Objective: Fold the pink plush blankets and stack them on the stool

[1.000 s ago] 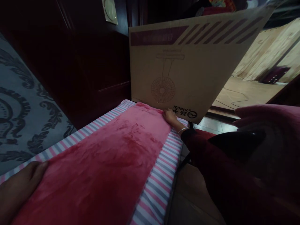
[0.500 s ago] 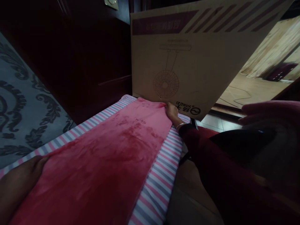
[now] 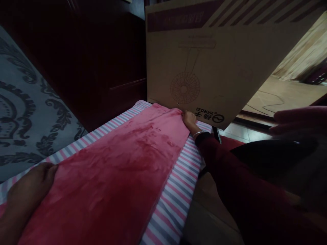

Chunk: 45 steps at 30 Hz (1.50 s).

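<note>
Cardboard box (image 3: 237,71): fan drawing (image 3: 185,87), upside-down lettering (image 3: 207,113), purple band, slanting stripes
Wood panelling (image 3: 114,58): dark red, left of the box
Wallpaper (image 3: 19,105): grey-blue with dark scrolls, far left
Curtain (image 3: 298,56): pale, upper right
Cable (image 3: 283,101): thin, loosely curved on the tan floor (image 3: 291,89)

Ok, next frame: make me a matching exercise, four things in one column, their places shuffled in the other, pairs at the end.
1. left hand
2. right hand
3. cardboard box
4. striped cover

A. beneath the plush cloth
B. at the cloth's far right corner
C. at the cloth's left edge
D. beyond the cloth's far end

Pairs: 1-C, 2-B, 3-D, 4-A
</note>
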{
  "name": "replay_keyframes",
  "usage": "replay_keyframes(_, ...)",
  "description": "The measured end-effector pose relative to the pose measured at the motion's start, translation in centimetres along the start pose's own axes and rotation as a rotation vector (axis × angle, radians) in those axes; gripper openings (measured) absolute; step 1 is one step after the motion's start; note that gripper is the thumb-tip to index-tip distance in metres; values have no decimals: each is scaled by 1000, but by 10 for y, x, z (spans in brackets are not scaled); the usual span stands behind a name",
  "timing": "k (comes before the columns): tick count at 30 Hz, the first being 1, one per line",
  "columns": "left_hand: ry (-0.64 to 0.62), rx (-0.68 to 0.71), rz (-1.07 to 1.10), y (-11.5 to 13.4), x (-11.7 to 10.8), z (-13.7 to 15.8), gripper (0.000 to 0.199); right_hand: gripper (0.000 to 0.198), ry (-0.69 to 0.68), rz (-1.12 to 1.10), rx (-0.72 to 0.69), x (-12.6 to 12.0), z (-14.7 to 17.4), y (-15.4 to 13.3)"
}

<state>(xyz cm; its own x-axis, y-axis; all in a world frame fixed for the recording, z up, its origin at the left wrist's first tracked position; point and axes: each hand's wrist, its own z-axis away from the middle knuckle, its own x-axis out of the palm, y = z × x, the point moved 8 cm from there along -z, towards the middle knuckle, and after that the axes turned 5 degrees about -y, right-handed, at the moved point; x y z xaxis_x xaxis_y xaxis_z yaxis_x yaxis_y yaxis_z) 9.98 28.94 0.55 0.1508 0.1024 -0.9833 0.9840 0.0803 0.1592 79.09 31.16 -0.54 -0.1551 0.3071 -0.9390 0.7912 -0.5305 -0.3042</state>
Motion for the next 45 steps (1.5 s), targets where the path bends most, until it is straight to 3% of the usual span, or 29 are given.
replay_keyframes(3, 111, 80, -32, 36, -26, 18, 40, 36, 1, -1, 9, -2, 5, -1)
replay_keyframes(5, 123, 210, -71, 70, -35, 23, 40, 36, -1, -10, 16, -4, 8, -2)
replay_keyframes(7, 39, 375, -111, 112, -31, 23, 38, 36, -3, -23, 18, -5, 11, -3)
replay_keyframes(9, -81, 451, -147, 154, -20, 16, 38, 37, -4, -36, 15, -6, 13, -4)
replay_keyframes(13, -134, 418, -187, 226, -2, -10, 35, 38, -3, -53, 2, -4, 12, -2)
replay_keyframes(17, -131, 320, -212, 268, 14, -32, 41, 38, 12, -33, 5, -1, 8, 2)
replay_keyframes(24, -57, 228, -180, 278, 24, -51, 38, 36, 31, -53, 11, 2, -1, 8)
replay_keyframes(32, 93, 102, -29, 266, 1, -65, 33, 37, 146, -234, 5, -13, 1, 10)
replay_keyframes(38, -62, 185, -76, 263, 27, -68, 33, 35, 30, -184, 69, -5, -2, 11)
replay_keyframes(41, -74, 189, -62, 265, 24, -67, 40, 35, 25, -172, 57, -3, -5, 11)
replay_keyframes(43, -15, 240, -90, 277, 14, -58, 45, 36, 27, -174, 47, -2, -6, 10)
replay_keyframes(45, 24, 402, -121, 302, 9, -36, 48, 36, 30, -167, 38, -1, -6, 9)
